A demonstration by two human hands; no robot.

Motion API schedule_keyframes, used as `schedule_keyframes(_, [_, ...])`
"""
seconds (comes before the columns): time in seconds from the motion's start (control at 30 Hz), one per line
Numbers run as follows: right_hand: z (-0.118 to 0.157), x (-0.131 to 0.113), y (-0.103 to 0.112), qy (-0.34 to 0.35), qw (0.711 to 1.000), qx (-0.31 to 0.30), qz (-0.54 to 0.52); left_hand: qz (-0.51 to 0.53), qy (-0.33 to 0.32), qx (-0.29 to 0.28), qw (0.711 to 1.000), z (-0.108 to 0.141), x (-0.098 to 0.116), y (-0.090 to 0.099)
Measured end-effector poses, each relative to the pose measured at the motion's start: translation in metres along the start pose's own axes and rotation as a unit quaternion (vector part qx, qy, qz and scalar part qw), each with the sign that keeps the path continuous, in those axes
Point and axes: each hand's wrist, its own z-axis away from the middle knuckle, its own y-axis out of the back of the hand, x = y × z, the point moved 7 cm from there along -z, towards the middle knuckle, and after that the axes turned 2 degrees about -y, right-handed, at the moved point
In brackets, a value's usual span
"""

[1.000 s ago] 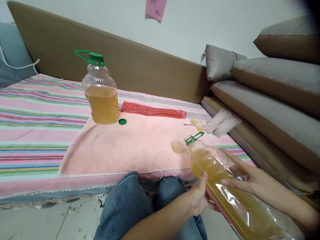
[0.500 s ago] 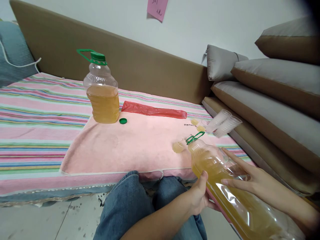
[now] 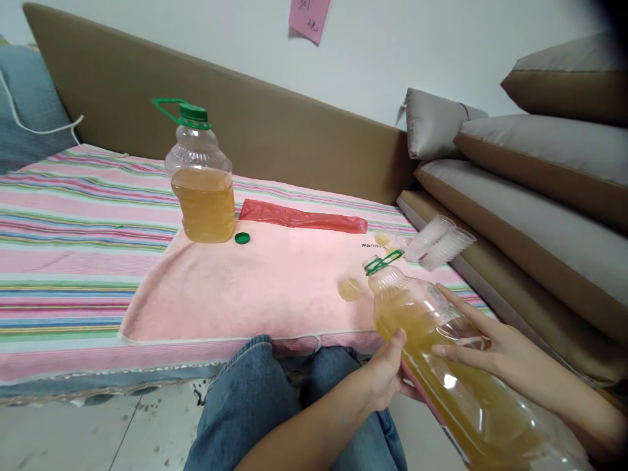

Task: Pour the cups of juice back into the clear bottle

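A large clear bottle of yellow liquid (image 3: 441, 366) lies tilted in both my hands, its uncapped neck with a green handle toward the pink towel. My left hand (image 3: 387, 373) grips its near side from below, thumb on top. My right hand (image 3: 485, 347) holds the far side, fingers spread over the plastic. Beside the bottle's mouth stands a small clear cup (image 3: 350, 289) with yellow liquid. Behind the neck are more cups (image 3: 383, 240) with yellow liquid, partly hidden. A loose green cap (image 3: 242, 238) rests on the towel (image 3: 235, 281).
A second bottle (image 3: 203, 203), green-capped, stands upright at the towel's back left. Behind the towel lies a red plastic bag (image 3: 304, 217). Stacked clear cups (image 3: 439, 242) lie at the right, near piled cushions (image 3: 530, 190). My knees are at the striped bed's front edge.
The held bottle's neck has risen slightly and shifted a little left, away from the near cup. Both hands still hold the bottle.
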Motion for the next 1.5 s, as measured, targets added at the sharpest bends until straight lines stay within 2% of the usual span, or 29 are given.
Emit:
schedule_keyframes(0.07, [0.0, 0.002, -0.009, -0.024, 0.996, -0.064, -0.06, -0.011, -0.007, 0.017, 1.0, 0.002, 0.008, 0.002])
schedule_keyframes(0.1, [0.0, 0.002, -0.011, -0.029, 0.993, -0.077, -0.08, -0.019, -0.009, 0.022, 1.0, 0.003, 0.012, 0.002])
schedule_keyframes(0.2, [0.001, -0.005, -0.006, 0.012, 0.996, -0.046, -0.081, -0.052, -0.026, 0.051, 0.997, 0.007, 0.027, 0.005])
schedule_keyframes(0.27, [0.004, -0.012, -0.004, 0.052, 0.996, -0.021, -0.067, -0.06, -0.076, 0.061, 0.993, 0.011, 0.044, 0.005])
schedule_keyframes(0.4, [0.013, -0.022, -0.003, 0.122, 0.99, 0.037, -0.06, -0.074, -0.192, 0.017, 0.978, 0.026, 0.088, -0.005])
schedule_keyframes(0.53, [0.02, -0.029, -0.013, 0.194, 0.973, 0.079, -0.098, -0.116, -0.212, -0.01, 0.97, 0.045, 0.114, -0.008])
schedule_keyframes(0.63, [0.02, -0.038, -0.025, 0.232, 0.956, 0.106, -0.146, -0.141, -0.223, 0.011, 0.964, 0.061, 0.128, 0.001])
schedule_keyframes(0.73, [0.018, -0.058, -0.041, 0.248, 0.939, 0.103, -0.215, -0.181, -0.27, 0.07, 0.943, 0.081, 0.146, 0.017])
schedule_keyframes(0.9, [0.011, -0.111, -0.071, 0.276, 0.876, 0.102, -0.383, -0.242, -0.358, 0.171, 0.886, 0.124, 0.184, 0.041])
schedule_keyframes(1.0, [0.001, -0.147, -0.093, 0.294, 0.832, 0.076, -0.464, -0.277, -0.404, 0.244, 0.837, 0.153, 0.206, 0.053])
schedule_keyframes(1.07, [-0.01, -0.169, -0.109, 0.298, 0.803, 0.063, -0.512, -0.314, -0.427, 0.309, 0.789, 0.173, 0.217, 0.061])
schedule_keyframes(1.17, [-0.027, -0.203, -0.131, 0.315, 0.762, 0.047, -0.564, -0.384, -0.441, 0.443, 0.679, 0.205, 0.228, 0.069])
schedule_keyframes(1.23, [-0.038, -0.227, -0.145, 0.335, 0.747, 0.027, -0.574, -0.398, -0.438, 0.519, 0.616, 0.221, 0.231, 0.07])
schedule_keyframes(1.27, [-0.042, -0.24, -0.152, 0.343, 0.743, 0.014, -0.575, -0.394, -0.435, 0.546, 0.598, 0.226, 0.231, 0.07])
schedule_keyframes(1.4, [-0.058, -0.282, -0.179, 0.358, 0.73, -0.029, -0.582, -0.353, -0.415, 0.627, 0.556, 0.235, 0.226, 0.068])
schedule_keyframes(1.5, [-0.067, -0.308, -0.195, 0.371, 0.71, -0.05, -0.596, -0.348, -0.412, 0.648, 0.538, 0.237, 0.222, 0.069])
